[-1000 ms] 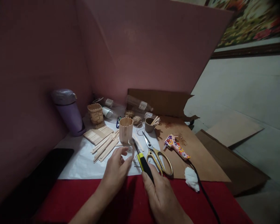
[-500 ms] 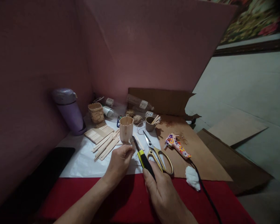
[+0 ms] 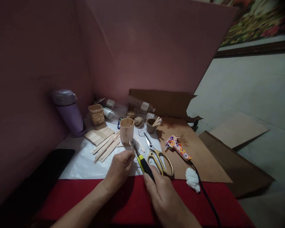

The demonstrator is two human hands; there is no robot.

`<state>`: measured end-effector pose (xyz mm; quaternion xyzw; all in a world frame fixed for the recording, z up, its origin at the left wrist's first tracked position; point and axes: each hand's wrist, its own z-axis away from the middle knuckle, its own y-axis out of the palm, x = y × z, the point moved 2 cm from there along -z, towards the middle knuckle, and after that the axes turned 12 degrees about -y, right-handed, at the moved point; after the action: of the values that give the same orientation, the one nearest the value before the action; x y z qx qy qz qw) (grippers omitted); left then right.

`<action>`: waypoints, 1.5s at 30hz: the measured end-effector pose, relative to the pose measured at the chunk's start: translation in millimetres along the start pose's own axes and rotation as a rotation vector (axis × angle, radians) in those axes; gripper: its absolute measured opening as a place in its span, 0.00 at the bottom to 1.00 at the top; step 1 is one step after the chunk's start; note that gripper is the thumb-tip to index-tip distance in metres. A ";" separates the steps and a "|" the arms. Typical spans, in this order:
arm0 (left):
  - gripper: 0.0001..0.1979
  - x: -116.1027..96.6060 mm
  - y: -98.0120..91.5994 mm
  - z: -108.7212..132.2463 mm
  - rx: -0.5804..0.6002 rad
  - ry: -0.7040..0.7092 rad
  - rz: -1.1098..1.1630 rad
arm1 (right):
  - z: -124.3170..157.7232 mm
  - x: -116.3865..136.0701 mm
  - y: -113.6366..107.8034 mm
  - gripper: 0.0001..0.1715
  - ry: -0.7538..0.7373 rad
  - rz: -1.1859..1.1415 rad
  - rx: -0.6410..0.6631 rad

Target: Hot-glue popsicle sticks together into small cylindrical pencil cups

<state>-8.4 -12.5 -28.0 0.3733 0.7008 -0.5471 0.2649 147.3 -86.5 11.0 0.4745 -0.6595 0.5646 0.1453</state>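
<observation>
My right hand grips a yellow and black utility knife, its blade pointing away toward a cup made of wooden craft sticks. My left hand is curled on the white paper just left of the blade, fingertips pinched near the blade tip on something I cannot make out. Loose craft sticks lie fanned out to the left of the stick cup. Gold-handled scissors lie just right of the knife.
A purple flask stands at the back left. A spotted glue gun with a black cord lies on brown cardboard, a white wad near it. Twine balls, bottles, a small woven basket and a brown cup line the back. Pink boards wall the area.
My left hand went from open and hovering to curled, with its fingertips now at the knife's blade tip. The right hand kept its hold on the knife.
</observation>
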 end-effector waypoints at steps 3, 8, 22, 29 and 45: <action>0.13 -0.8 -1.2 0.2 -0.030 0.027 0.009 | -0.1 0.9 -3.3 0.19 -0.001 -0.001 -0.007; 0.13 0.0 -1.9 0.7 -0.058 0.048 -0.013 | 1.3 -0.2 -4.0 0.21 0.015 -0.020 0.009; 0.14 -0.5 -1.6 2.3 -0.032 0.024 -0.060 | 1.0 6.2 -8.9 0.19 -0.042 0.028 -0.012; 0.13 2.0 -1.8 0.8 -0.041 0.037 -0.110 | -0.7 1.9 -5.2 0.20 -0.040 0.044 -0.027; 0.13 -1.5 0.4 1.7 -0.039 0.052 -0.133 | 0.8 -3.2 -6.1 0.19 -0.045 0.034 -0.014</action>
<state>-7.2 -14.4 -27.5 0.3347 0.7412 -0.5399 0.2171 154.1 -85.2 12.2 0.4748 -0.6746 0.5515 0.1239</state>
